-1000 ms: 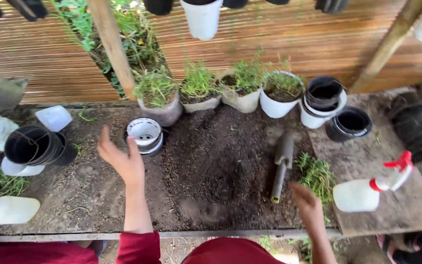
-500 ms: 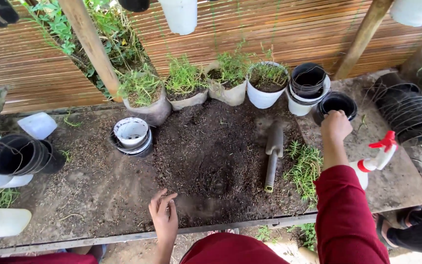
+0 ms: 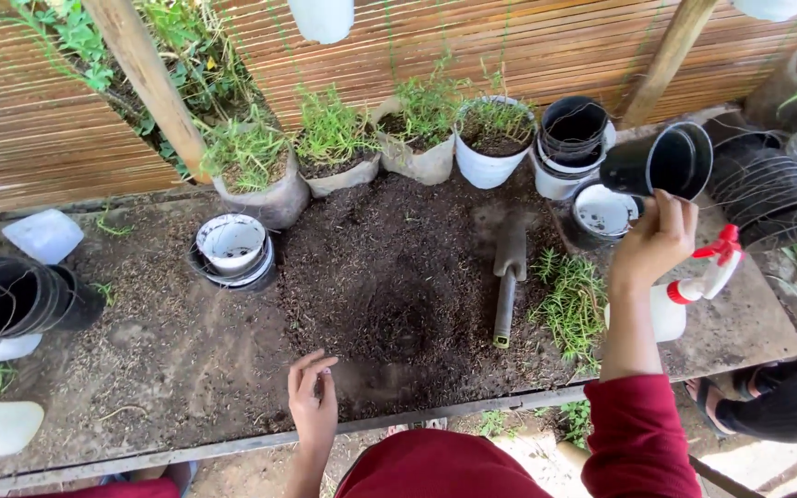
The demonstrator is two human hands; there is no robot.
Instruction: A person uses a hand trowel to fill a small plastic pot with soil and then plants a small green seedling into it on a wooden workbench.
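Note:
My right hand (image 3: 654,242) grips a black plastic pot (image 3: 664,163) by its rim and holds it tilted in the air, its mouth facing me. Below it stands a white-lined pot (image 3: 601,212) on the bench. My left hand (image 3: 314,398) rests with fingers apart on the soil near the bench's front edge. A heap of dark soil (image 3: 398,277) covers the middle of the bench. A grey hand trowel (image 3: 506,277) lies on it, next to a bunch of green cuttings (image 3: 569,300).
Several planted pots (image 3: 486,148) line the bamboo wall. Stacked black pots (image 3: 574,134) stand beside them; more lie at right (image 3: 767,198) and left (image 3: 11,295). A white pot (image 3: 231,247) stands left of the soil. A spray bottle (image 3: 684,295) sits behind my right arm.
My right hand has lifted the black pot off the bench and tilted it, uncovering a white-lined pot beneath. My left hand has stayed at the front edge.

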